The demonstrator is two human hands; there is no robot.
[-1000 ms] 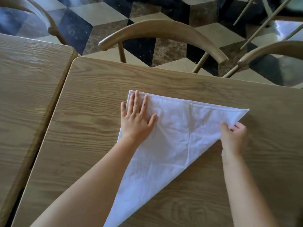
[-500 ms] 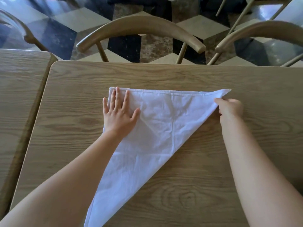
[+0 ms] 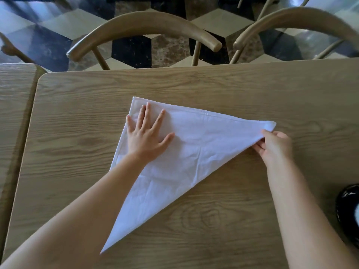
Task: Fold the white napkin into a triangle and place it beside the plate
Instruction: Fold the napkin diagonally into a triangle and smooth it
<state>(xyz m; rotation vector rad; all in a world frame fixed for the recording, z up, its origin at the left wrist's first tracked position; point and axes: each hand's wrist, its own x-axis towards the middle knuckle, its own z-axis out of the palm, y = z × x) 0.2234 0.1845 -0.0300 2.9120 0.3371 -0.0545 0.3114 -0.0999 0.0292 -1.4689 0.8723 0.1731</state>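
On the wooden worktop (image 3: 194, 84) in front of me, the white napkin (image 3: 194, 152) lies folded into a triangle. Its long folded edge runs on a slant from the sharp tip nearest me, low and to my left, up to the corner far out on my right. The two shorter, hemmed edges meet at a third corner at the far left. So the triangle's longest side faces my right and toward me, and its narrowest point aims back at my body.

The cloth is plain white, thin, with a stitched hem along the far edge and soft creases crossing its middle. It lies flat against the wood. No label, brand or writing shows on it.

My left hand (image 3: 144, 136) rests palm down on the napkin near the far-left corner, fingers spread and flat, gripping nothing. My right hand (image 3: 275, 145) has its grip pinched closed on the right-hand corner of the napkin, thumb on top and fingers tucked under the cloth.

At the right edge of view, near me, a dark glossy plate (image 3: 347, 210) sits on the worktop, well apart from the napkin and only partly visible. Two wooden chairs (image 3: 147, 24) stand beyond the far edge.
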